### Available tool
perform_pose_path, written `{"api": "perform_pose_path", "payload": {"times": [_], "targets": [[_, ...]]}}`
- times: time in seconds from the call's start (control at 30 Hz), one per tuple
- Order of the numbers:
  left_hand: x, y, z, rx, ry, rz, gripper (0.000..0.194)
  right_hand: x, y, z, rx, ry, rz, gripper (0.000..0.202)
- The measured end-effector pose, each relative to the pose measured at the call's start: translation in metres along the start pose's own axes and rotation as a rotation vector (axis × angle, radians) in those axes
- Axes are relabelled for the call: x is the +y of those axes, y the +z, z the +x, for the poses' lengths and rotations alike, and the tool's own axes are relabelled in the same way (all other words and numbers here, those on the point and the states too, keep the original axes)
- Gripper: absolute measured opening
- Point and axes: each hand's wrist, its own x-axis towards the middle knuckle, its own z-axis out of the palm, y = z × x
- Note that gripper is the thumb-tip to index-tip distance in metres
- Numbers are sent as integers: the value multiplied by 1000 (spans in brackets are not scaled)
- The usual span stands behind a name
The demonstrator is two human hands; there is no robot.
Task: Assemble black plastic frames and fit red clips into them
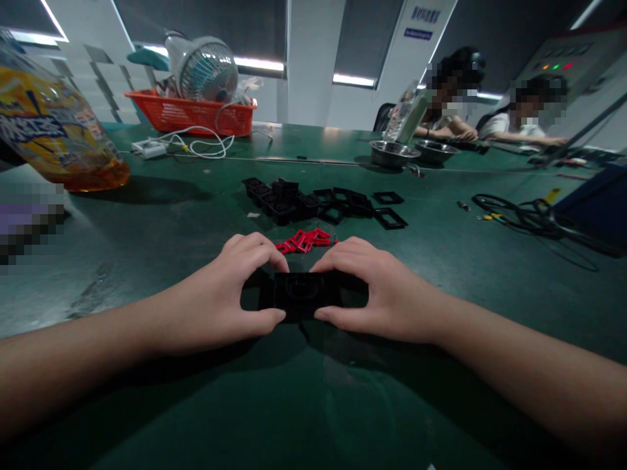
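Between my two hands sits a small black plastic housing (300,290) with a raised rounded outline on its top face. My left hand (223,294) pinches its left side, thumb at the near edge and fingers at the far edge. From the other side my right hand (379,290) grips it in the same way. Just beyond the fingertips lies a loose pile of small red frame-shaped pieces (304,241). Farther back are a cluster of black box-like housings (279,203) and several flat black square frames (390,218). The housing's underside is hidden.
On the green table (196,418) stand a tilted drink bottle (63,130) at left and a red basket (196,117) with a fan. A white adapter (151,149) trails cable. Metal bowls (394,155) sit back right, near two people. Black cables (533,222) lie right.
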Motion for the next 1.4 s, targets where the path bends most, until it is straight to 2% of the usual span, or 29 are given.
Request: {"api": "perform_pose_path", "payload": {"times": [1.4], "targets": [[0, 0, 1, 7, -1, 25, 30, -2, -1, 0, 6, 4, 10, 30]]}}
